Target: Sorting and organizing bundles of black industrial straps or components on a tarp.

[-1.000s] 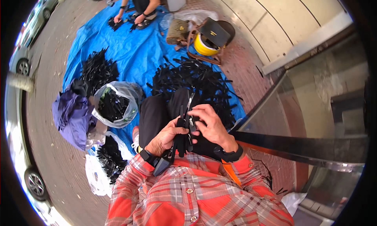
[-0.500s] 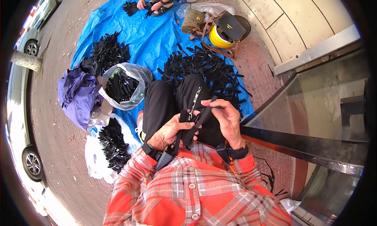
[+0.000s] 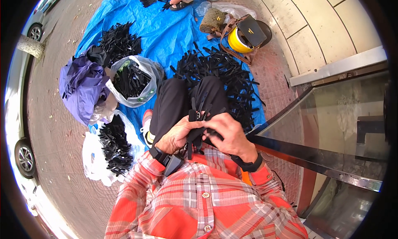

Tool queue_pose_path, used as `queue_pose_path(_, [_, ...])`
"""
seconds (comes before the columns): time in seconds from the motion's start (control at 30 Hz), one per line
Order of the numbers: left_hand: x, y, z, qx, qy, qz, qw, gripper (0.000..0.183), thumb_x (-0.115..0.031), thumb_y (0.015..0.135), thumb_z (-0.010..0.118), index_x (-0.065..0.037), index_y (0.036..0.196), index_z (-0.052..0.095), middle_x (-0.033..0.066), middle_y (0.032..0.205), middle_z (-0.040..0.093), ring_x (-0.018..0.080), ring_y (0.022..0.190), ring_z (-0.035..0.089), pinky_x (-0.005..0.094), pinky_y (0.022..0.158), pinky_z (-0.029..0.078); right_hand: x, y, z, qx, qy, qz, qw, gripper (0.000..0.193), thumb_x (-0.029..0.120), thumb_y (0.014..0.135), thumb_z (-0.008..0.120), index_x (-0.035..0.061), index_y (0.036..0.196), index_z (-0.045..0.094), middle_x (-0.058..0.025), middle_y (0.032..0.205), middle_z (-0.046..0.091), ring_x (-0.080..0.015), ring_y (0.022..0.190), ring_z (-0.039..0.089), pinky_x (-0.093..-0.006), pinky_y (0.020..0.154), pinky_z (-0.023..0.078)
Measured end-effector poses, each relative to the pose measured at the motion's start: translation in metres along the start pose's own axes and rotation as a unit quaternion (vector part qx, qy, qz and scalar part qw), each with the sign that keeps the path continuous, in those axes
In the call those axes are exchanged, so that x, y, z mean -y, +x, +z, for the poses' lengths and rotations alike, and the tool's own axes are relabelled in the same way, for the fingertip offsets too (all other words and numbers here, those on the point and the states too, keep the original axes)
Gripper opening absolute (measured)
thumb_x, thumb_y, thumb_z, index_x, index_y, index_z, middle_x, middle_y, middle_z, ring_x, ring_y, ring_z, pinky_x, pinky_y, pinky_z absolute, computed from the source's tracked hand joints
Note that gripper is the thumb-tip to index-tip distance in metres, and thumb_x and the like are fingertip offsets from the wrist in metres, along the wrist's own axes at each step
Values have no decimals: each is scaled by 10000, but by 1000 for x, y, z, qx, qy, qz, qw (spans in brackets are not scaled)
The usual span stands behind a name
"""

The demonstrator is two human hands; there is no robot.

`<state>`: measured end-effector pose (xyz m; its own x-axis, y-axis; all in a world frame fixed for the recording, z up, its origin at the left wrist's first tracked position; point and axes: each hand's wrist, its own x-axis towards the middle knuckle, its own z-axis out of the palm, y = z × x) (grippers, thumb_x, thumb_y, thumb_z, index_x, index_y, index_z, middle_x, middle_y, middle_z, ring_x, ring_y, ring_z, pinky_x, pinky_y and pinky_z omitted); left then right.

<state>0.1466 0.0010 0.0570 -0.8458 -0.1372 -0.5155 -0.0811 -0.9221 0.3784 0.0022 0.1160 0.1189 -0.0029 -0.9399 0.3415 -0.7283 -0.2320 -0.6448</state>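
Observation:
Several narrow black straps [image 3: 195, 135] with small metal fittings are bunched in front of my lap. My left hand [image 3: 177, 136] is closed round them, its thumb lying across the front. My right hand [image 3: 233, 138] is brought in against the bunch, its fingers bent and partly smeared by motion. A dark strap end shows at its fingers, and its grip there is partly hidden. Beyond my knees a wide pile of similar black straps [image 3: 224, 69] is spread on a blue tarp [image 3: 157, 29].
Left of my legs stand a clear plastic bag [image 3: 155, 73] of black straps, purple cloth [image 3: 81, 87] and a white bag [image 3: 93, 156] under more straps. A yellow bucket [image 3: 237, 43] with a black bag is at the far right. Nearby is a glass-panelled frame [image 3: 323, 114]. Another person's hands work at the tarp's far end.
My right hand has moved down and left, from a raised strap end onto the bunch. The pale metal strip that stood up above my left hand no longer shows clearly. The view has shifted slightly.

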Motion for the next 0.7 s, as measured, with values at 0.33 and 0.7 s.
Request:
queue_pose_path(0.33, [2,2,-5,10,-40,-48,998,165,-66,894,553,-32,1055,562,88,936,636,186,801,649,332,657,576,-2,-7,16,94,-83,-29,992,243,24,745,667,21,964,562,-122,994,519,-261,871,565,-365,756,489])
queue_pose_path(0.7, [0,-3,8,32,25,-29,999,394,17,868,501,11,1260,463,171,1081,611,233,930,631,384,774,560,-17,-28,-9,-168,515,390,744,223,-53,761,643,67,928,557,15,656,461,-81,576,462,-228,517,372])
